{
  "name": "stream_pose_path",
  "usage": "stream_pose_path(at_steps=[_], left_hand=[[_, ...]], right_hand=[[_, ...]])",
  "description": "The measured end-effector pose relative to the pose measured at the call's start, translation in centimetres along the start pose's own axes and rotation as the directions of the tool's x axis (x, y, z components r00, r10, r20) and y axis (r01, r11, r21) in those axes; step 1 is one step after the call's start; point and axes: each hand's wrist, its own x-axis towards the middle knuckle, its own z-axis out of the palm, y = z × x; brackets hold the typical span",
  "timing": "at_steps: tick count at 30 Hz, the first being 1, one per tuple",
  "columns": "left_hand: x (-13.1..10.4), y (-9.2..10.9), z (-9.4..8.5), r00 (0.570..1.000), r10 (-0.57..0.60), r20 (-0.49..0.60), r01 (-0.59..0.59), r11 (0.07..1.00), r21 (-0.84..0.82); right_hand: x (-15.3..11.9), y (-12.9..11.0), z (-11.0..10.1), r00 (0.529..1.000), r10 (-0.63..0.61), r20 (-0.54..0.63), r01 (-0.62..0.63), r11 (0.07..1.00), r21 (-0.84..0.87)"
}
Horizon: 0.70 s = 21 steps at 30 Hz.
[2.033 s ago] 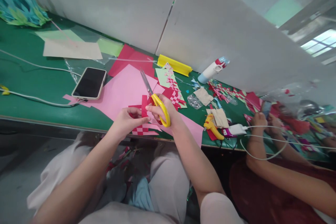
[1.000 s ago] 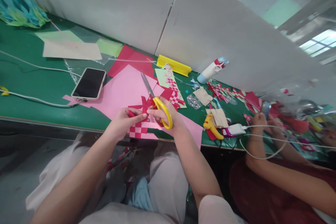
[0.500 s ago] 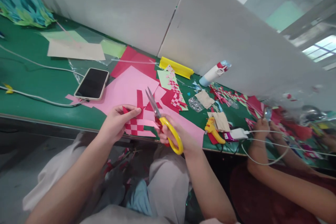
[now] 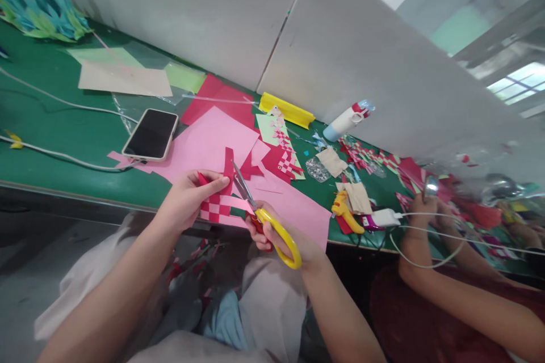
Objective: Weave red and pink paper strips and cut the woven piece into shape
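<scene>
My left hand (image 4: pixel 187 195) pinches a woven red-and-pink paper piece (image 4: pixel 216 208) between thumb and fingers, near the table's front edge. A red strip of it stands up past my thumb, and pink strips stick out to the right. My right hand (image 4: pixel 279 229) is closed round yellow-handled scissors (image 4: pixel 279 235). Their blades point up and to the left, with the tips at the red strip; whether they touch it I cannot tell. Pink paper sheets (image 4: pixel 213 130) lie beneath and behind both hands. Some red under my right fingers is partly hidden.
A phone (image 4: pixel 151 134) lies left of the pink sheets. Farther right are a checkered paper fish (image 4: pixel 287 159), a yellow glue gun (image 4: pixel 347 212), a white bottle (image 4: pixel 347 120) and white cables. At the far right a co-worker's hands (image 4: pixel 430 207) hold a shiny tool.
The scissors have moved slightly down and left, bringing their tips to the red strip. My left hand keeps its hold on the woven paper. A dark red sliver now shows on the pink sheet.
</scene>
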Motion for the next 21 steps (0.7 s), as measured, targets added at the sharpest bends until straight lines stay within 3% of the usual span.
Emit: stream_pose_path(at_steps=[5, 15, 21], left_hand=[[0.3, -0.5, -0.2, 0.999, 0.038, 0.034, -0.04, 0.998, 0.04], [0.3, -0.8, -0.1, 1.0, 0.004, 0.029, -0.006, 0.996, 0.085], [0.4, -0.8, 0.1, 0.999, 0.014, 0.034, -0.018, 0.993, 0.116]], right_hand=[[0.5, 0.3, 0.0, 0.998, 0.054, -0.031, -0.053, 0.998, 0.045], [0.5, 0.9, -0.2, 0.999, -0.016, -0.044, 0.013, 0.998, -0.054], [0.6, 1.1, -0.2, 0.996, 0.039, -0.076, -0.042, 0.998, -0.035]])
